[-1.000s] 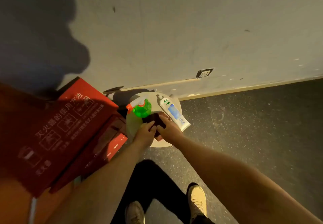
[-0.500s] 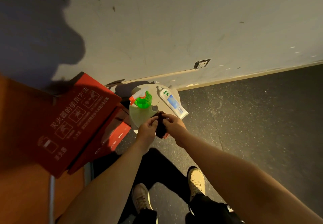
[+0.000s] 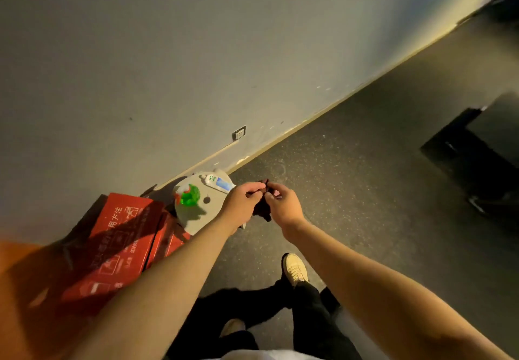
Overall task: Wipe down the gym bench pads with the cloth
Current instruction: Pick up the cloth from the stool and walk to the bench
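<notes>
Speckled floor (image 3: 365,191), dark bunched cloth (image 3: 262,210), pinched by left hand (image 3: 241,205), right hand (image 3: 284,204)

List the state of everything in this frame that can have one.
cloth: bunched, held in the air between both hands, clear of the stool.
left hand: pinches the cloth near its top.
right hand: pinches the cloth near its top.
spray bottle: upright on the round stool, untouched.
white bottle: lying on its side on the stool.
</notes>
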